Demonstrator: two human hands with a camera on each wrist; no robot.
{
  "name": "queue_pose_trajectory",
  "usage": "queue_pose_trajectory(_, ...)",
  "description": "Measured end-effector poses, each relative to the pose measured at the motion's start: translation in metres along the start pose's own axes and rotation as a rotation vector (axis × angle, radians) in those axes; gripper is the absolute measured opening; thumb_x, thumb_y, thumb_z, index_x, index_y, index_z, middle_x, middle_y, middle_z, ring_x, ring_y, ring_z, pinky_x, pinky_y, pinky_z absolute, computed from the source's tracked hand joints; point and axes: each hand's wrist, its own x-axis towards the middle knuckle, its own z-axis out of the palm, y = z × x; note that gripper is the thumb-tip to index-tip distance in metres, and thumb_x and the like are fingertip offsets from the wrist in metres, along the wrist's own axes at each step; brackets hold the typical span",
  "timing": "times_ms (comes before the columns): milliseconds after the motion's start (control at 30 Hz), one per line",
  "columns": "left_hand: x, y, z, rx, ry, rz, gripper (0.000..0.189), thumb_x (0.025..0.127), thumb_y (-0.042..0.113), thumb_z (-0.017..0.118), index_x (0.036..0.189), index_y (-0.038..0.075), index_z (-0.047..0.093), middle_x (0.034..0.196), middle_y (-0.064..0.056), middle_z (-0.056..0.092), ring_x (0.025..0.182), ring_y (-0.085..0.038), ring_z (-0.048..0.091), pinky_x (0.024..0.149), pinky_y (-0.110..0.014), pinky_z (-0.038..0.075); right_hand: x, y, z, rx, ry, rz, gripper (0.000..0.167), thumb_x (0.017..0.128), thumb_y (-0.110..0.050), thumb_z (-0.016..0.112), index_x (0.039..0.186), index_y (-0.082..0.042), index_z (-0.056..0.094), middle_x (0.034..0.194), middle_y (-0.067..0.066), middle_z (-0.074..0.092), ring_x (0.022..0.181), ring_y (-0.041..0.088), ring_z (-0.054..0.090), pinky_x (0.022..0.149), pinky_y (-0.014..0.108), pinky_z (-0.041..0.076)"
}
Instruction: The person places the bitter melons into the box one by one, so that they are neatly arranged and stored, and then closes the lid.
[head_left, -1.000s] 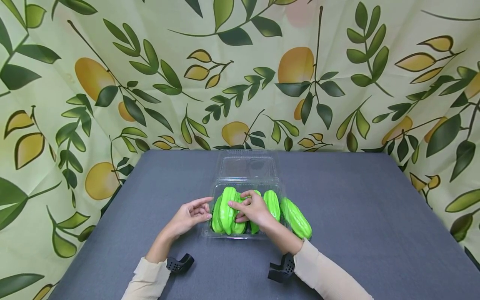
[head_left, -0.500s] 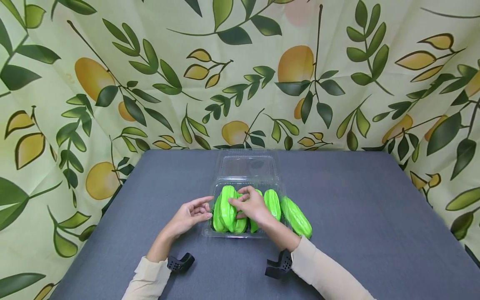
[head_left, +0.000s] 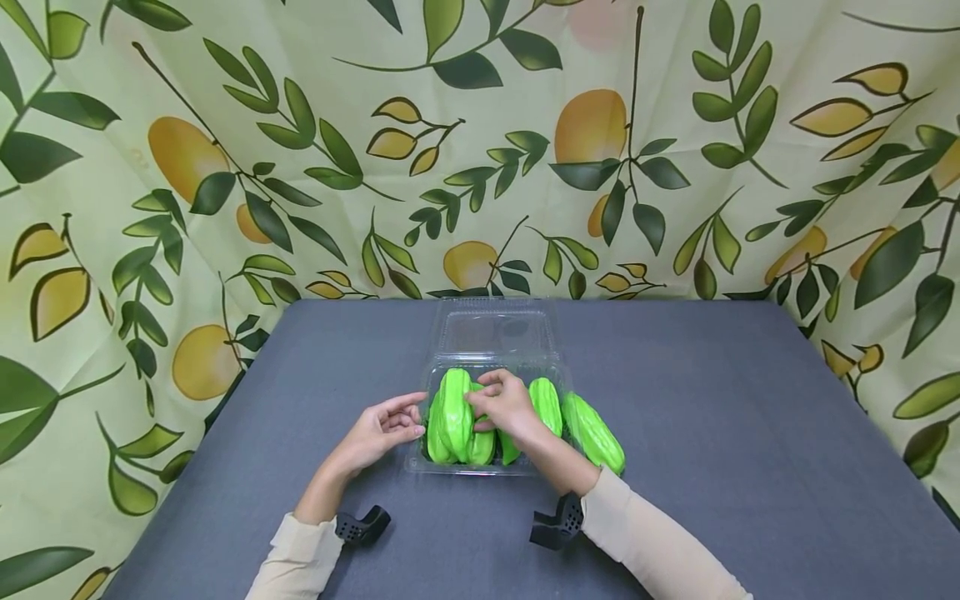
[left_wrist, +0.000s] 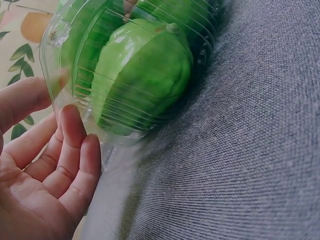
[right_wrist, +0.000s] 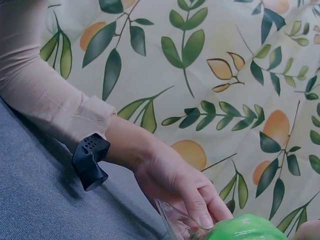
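Several bright green, ribbed fruits that look like star fruit (head_left: 454, 412) lie side by side in a clear plastic clamshell box (head_left: 487, 471). One lies on top of the others at the box's left. My right hand (head_left: 510, 410) is over the box's middle, thumb near this top fruit's right edge and other fingers over fruit behind; their tips are partly hidden. My left hand (head_left: 382, 429) is at the box's left edge, bent fingers touching the clear wall. In the left wrist view, a rounded fruit (left_wrist: 142, 75) shows through the plastic beside its fingertips (left_wrist: 72, 122).
The box's transparent lid (head_left: 495, 332) lies open toward the back. Another green fruit (head_left: 594, 433) lies outside the box on its right. Grey cloth (head_left: 712, 433) covers the table, and a leaf-and-fruit patterned curtain (head_left: 487, 108) hangs behind. Each wrist wears a black mount.
My right hand's thumb has slid slightly right and up off the top fruit's face to its right edge. The left hand holds its place, and the fruits have barely shifted.
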Motion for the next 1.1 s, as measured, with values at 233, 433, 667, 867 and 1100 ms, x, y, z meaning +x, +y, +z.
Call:
queue_pose_trajectory(233, 0.000, -0.002, -0.001, 0.004, 0.001, 0.019, 0.056, 0.088, 0.002, 0.065, 0.136, -0.014, 0.042, 0.097, 0.002, 0.055, 0.083, 0.004, 0.057, 0.074, -0.011, 0.051, 0.001, 0.001, -0.003, 0.054, -0.002, 0.003, 0.040, 0.088, -0.005, 0.065, 0.123, 0.008, 0.049, 0.097, 0.014, 0.059, 0.065, 0.014, 0.059, 0.061, 0.032, 0.060)
queue_pose_trajectory(433, 0.001, -0.001, -0.001, 0.005, 0.000, 0.017, 0.055, 0.088, 0.000, 0.065, 0.136, -0.015, 0.042, 0.097, -0.002, 0.054, 0.083, 0.003, 0.057, 0.074, -0.012, 0.051, -0.004, 0.004, -0.008, 0.078, -0.014, -0.014, 0.035, 0.088, -0.003, 0.062, 0.119, 0.008, 0.050, 0.102, 0.019, 0.062, 0.069, 0.017, 0.064, 0.067, 0.036, 0.061)
queue_pose_trajectory(667, 0.001, -0.002, -0.002, 0.003, -0.003, 0.021, 0.056, 0.088, 0.001, 0.065, 0.136, -0.015, 0.042, 0.098, -0.003, 0.054, 0.083, 0.002, 0.056, 0.074, -0.012, 0.050, -0.012, 0.007, -0.019, 0.079, -0.036, -0.044, 0.031, 0.087, -0.001, 0.062, 0.114, 0.010, 0.053, 0.095, 0.015, 0.062, 0.073, 0.016, 0.066, 0.073, 0.035, 0.061)
queue_pose_trajectory(867, 0.001, -0.001, -0.001, 0.008, 0.000, 0.009, 0.057, 0.087, 0.002, 0.065, 0.137, -0.013, 0.042, 0.097, 0.000, 0.054, 0.083, 0.003, 0.056, 0.074, -0.012, 0.051, -0.021, 0.008, -0.031, 0.067, -0.081, -0.090, 0.031, 0.088, -0.002, 0.058, 0.115, 0.012, 0.054, 0.091, 0.009, 0.062, 0.077, 0.014, 0.066, 0.075, 0.033, 0.061)
queue_pose_trajectory(1100, 0.001, 0.000, 0.000, 0.003, -0.002, -0.005, 0.057, 0.088, 0.003, 0.066, 0.138, -0.011, 0.043, 0.099, -0.002, 0.054, 0.083, 0.002, 0.057, 0.074, -0.012, 0.051, -0.031, 0.005, -0.045, 0.072, -0.100, -0.127, 0.034, 0.088, -0.002, 0.058, 0.117, 0.015, 0.052, 0.086, 0.002, 0.062, 0.076, 0.014, 0.068, 0.075, 0.028, 0.060)
